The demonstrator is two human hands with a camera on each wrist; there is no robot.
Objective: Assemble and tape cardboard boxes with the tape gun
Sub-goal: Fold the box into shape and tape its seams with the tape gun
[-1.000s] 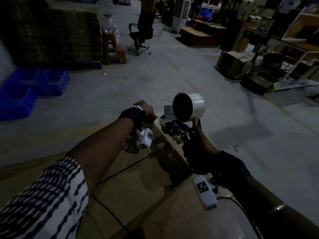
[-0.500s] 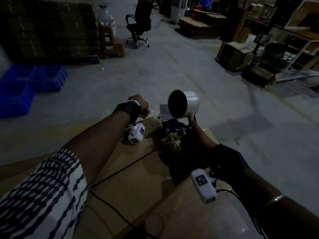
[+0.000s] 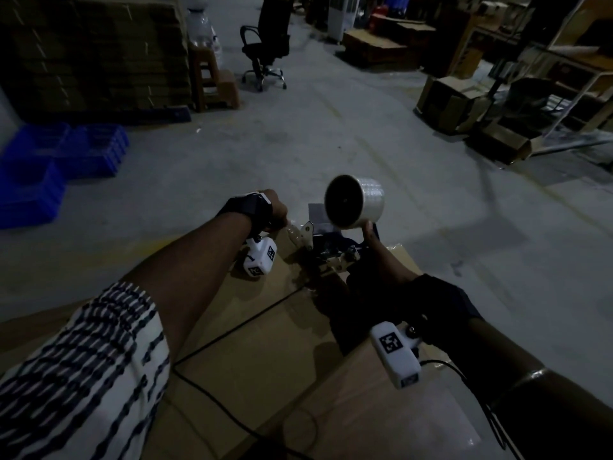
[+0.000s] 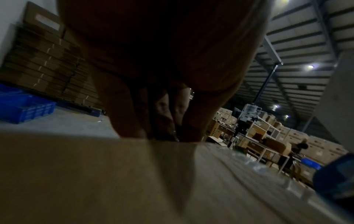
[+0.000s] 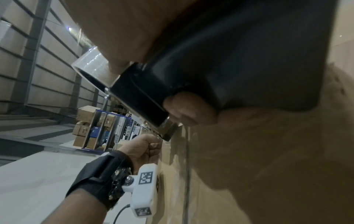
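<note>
Taping at far edge of cardboard box (image 3: 265, 343), dim warehouse floor (image 3: 331, 144).
Right hand (image 3: 381, 270) wrapped round handle of tape gun (image 3: 335, 250); fingers closed on black grip, thumb up beside clear tape roll (image 3: 355, 201). Gun nose down on box top near far edge, at centre seam between flaps. Left hand (image 3: 273, 207) at same edge, just left of gun nose; fingers curled, pinching loose tape end (image 3: 293, 232) against box lip. Box top flat, flaps closed, cable lying across. Background: blue crates (image 3: 49, 167) at left, stacked flat cartons (image 3: 93, 51) behind, office chair (image 3: 265, 51) further off.
</note>
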